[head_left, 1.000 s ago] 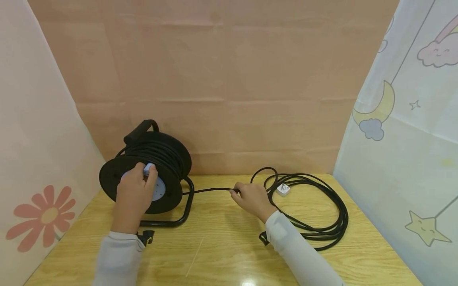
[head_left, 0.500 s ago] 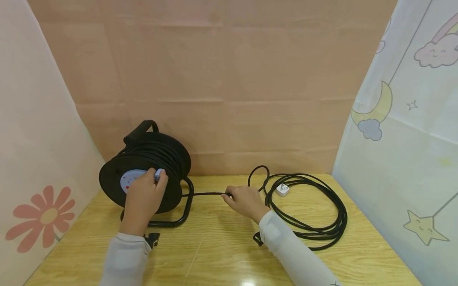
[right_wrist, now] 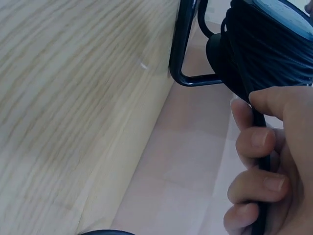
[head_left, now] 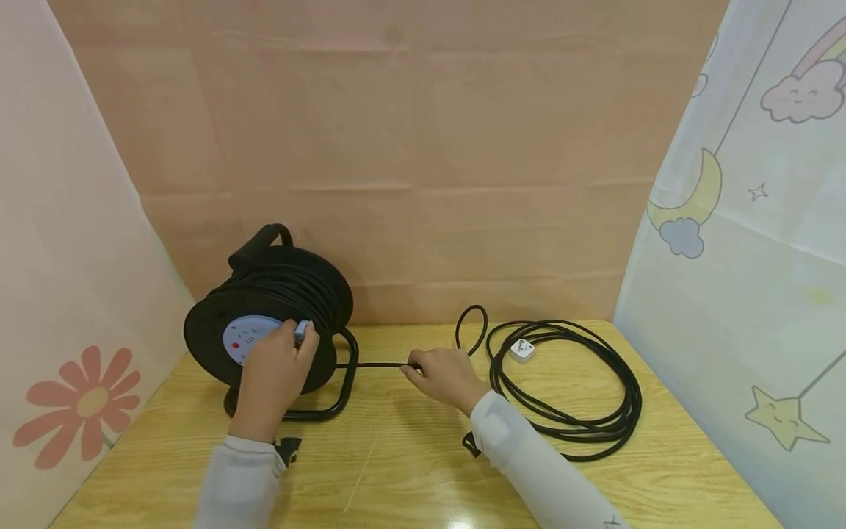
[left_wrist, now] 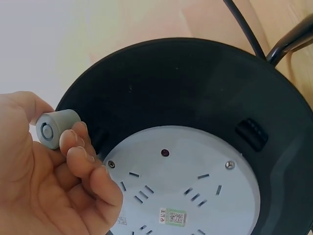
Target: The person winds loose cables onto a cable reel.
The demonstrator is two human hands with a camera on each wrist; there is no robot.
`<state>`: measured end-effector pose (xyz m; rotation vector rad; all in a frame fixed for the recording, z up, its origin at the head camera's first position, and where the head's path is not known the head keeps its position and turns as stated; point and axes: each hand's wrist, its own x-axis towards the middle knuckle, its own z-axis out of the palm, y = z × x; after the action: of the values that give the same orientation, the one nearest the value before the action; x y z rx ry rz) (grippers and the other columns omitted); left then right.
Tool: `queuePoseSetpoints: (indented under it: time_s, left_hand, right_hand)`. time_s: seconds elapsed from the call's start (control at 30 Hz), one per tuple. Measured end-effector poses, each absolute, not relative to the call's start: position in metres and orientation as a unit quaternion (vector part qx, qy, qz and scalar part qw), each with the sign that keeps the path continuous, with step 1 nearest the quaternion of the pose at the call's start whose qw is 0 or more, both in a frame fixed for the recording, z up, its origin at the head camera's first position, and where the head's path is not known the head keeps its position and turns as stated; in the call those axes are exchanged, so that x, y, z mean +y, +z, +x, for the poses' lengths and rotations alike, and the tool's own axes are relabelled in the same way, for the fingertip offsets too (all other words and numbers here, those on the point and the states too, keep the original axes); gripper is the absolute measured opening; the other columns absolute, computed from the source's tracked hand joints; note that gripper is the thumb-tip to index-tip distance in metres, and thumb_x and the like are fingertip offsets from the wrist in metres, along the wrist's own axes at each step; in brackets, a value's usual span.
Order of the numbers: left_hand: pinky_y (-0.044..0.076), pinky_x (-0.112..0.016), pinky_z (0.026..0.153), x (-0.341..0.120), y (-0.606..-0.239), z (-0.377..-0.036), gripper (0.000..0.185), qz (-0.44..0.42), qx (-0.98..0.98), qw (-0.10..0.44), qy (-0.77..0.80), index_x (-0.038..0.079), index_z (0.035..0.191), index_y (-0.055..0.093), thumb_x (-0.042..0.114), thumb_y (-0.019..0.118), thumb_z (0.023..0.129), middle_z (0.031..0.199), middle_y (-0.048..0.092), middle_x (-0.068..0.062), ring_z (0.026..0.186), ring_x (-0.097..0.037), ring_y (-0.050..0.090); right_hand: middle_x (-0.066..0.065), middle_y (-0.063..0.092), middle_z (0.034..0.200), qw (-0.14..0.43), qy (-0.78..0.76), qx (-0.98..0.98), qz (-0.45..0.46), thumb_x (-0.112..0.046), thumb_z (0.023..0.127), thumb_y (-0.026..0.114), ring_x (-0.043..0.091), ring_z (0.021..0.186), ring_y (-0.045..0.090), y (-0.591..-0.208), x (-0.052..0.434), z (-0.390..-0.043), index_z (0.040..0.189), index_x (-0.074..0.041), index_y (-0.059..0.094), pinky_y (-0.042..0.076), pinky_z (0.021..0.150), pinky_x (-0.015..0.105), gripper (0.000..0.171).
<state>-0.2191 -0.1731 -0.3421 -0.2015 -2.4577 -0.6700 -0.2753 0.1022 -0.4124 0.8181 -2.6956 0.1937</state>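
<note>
A black cable reel (head_left: 218,316) stands on its tubular frame at the left of the table, with cable wound on its drum. Its pale socket disc (left_wrist: 190,142) has slots, screws and a small red light. My left hand (head_left: 274,367) pinches the grey crank knob (left_wrist: 61,126) between thumb and fingers, at the right side of the reel's face. To the right, my right hand (head_left: 444,375) grips the black cable (head_left: 377,365), which runs straight from the reel. In the right wrist view the fingers curl round that cable (right_wrist: 259,120).
Loose loops of cable (head_left: 624,411) lie at the right of the table (head_left: 396,455), with a white plug (head_left: 522,350) among them. A small upright loop (head_left: 485,323) rises behind my right hand. Patterned sheets (head_left: 740,294) hang at both sides, a plain brown one (head_left: 410,184) behind.
My left hand has carried the knob round, down and to the right, on the reel's face. My right hand has moved left toward the reel with the cable.
</note>
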Motion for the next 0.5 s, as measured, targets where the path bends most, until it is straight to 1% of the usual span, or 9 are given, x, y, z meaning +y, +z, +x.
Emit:
queuePoseSetpoints:
  time_s: [0.1,0.17,0.2,0.27,0.37,0.5]
  left_hand:
    - [0.048,-0.047,0.054,-0.171,-0.344,-0.219,0.041,-0.079,-0.922,0.286,-0.25,-0.001,0.082,0.057,0.03,0.045,0.106,0.066,0.053,-0.01,0.058,-0.027,0.055]
    - [0.048,-0.046,0.053,-0.17,-0.345,-0.218,0.041,-0.081,-0.923,0.281,-0.252,-0.001,0.081,0.058,0.03,0.046,0.105,0.064,0.052,-0.008,0.057,-0.026,0.054]
    - [0.048,-0.046,0.053,-0.169,-0.346,-0.217,0.041,-0.082,-0.924,0.277,-0.251,-0.001,0.081,0.058,0.03,0.046,0.105,0.063,0.052,-0.008,0.056,-0.026,0.054]
    - [0.048,-0.046,0.052,-0.168,-0.348,-0.217,0.041,-0.081,-0.927,0.267,-0.252,0.0,0.08,0.058,0.03,0.046,0.105,0.062,0.052,-0.007,0.055,-0.025,0.054]
    - [0.047,-0.044,0.052,-0.168,-0.35,-0.216,0.042,-0.077,-0.932,0.244,-0.256,0.002,0.078,0.057,0.032,0.045,0.106,0.062,0.052,-0.007,0.054,-0.024,0.054]
    - [0.048,-0.044,0.055,-0.167,-0.353,-0.217,0.043,-0.072,-0.936,0.221,-0.264,0.004,0.078,0.056,0.033,0.044,0.106,0.064,0.053,-0.008,0.057,-0.025,0.054]
  right_hand:
    - [-0.015,0.034,0.046,0.182,0.027,-0.947,0.264,-0.055,0.099,0.054,0.002,0.039,0.025,-0.413,0.101,-0.274,0.063,-0.025,0.055,0.015,0.038,0.023,0.047]
    - [-0.013,0.024,0.044,0.182,0.014,-0.949,0.255,-0.059,0.098,0.053,0.004,0.039,0.019,-0.413,0.1,-0.272,0.056,-0.025,0.043,0.011,0.04,0.023,0.055]
    - [-0.013,0.021,0.044,0.18,0.013,-0.95,0.255,-0.059,0.098,0.053,0.004,0.039,0.018,-0.412,0.099,-0.271,0.055,-0.025,0.041,0.011,0.04,0.023,0.056]
    - [-0.014,0.022,0.045,0.164,0.032,-0.949,0.266,-0.054,0.1,0.054,0.004,0.039,0.019,-0.411,0.098,-0.27,0.057,-0.025,0.039,0.012,0.04,0.022,0.054]
    - [-0.014,0.026,0.047,0.142,0.068,-0.945,0.285,-0.044,0.101,0.054,0.004,0.04,0.024,-0.41,0.097,-0.268,0.06,-0.025,0.042,0.015,0.041,0.022,0.047]
    - [-0.014,0.032,0.049,0.142,0.075,-0.941,0.299,-0.04,0.102,0.054,0.004,0.041,0.03,-0.41,0.096,-0.269,0.065,-0.026,0.047,0.021,0.041,0.023,0.04]
